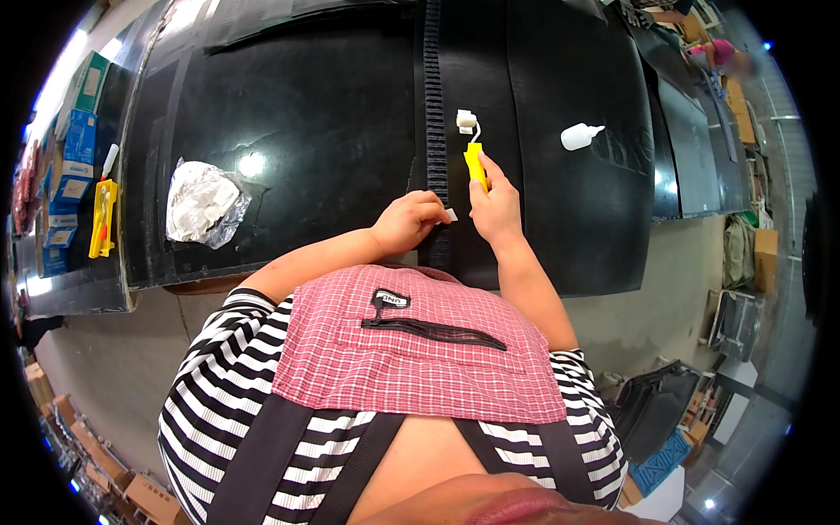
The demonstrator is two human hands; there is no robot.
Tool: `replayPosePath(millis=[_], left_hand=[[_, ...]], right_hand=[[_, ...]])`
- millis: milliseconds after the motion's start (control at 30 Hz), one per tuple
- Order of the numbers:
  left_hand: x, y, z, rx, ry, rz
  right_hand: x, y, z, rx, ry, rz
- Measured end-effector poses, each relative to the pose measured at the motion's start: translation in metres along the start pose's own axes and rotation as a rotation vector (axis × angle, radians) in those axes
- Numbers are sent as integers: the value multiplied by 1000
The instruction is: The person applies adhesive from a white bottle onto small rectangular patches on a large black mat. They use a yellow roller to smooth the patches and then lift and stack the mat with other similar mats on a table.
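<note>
Right hand (496,206) gripped yellow-handled roller (475,164) over black sheet (560,219). Left hand (406,221) pinched white scrap (451,215) beside ribbed strip (435,105). Step seemed scrap handling; next move likely called for steady pinch.

From where I stood, a broad black table (297,206) filled the middle of the room, a patch of white glare (252,164) shining on its top. Past its right end stood a second table (696,175), greyer and glossy. The floor (678,262) around them was plain and greyish. Blue boxes (77,153) lined the left side, and brown cartons (153,500) crowded the lower left corner. On the right, a blue crate (661,461) sat beside a black seat-like piece (652,404). Bright light (74,44) glowed at the upper left.
</note>
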State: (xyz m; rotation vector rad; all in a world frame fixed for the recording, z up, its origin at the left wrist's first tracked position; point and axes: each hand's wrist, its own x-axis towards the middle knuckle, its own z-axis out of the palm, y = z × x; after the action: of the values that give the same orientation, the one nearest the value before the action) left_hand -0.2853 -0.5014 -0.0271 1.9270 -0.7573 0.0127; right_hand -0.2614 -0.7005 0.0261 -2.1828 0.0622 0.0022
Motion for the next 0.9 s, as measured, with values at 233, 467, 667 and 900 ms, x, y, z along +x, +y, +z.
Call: replayPosePath(millis=[233, 467, 667, 900], left_hand=[[0, -1, 0, -19, 1, 16], [0, -3, 0, -10, 7, 59], [3, -3, -2, -19, -3, 62], [2, -1, -2, -21, 0, 37]], right_hand=[[15, 2, -1, -76, -40, 41], [33, -17, -12, -234, -95, 45], [46, -29, -12, -274, -89, 54], [26, -52, -27, 99, -44, 171]])
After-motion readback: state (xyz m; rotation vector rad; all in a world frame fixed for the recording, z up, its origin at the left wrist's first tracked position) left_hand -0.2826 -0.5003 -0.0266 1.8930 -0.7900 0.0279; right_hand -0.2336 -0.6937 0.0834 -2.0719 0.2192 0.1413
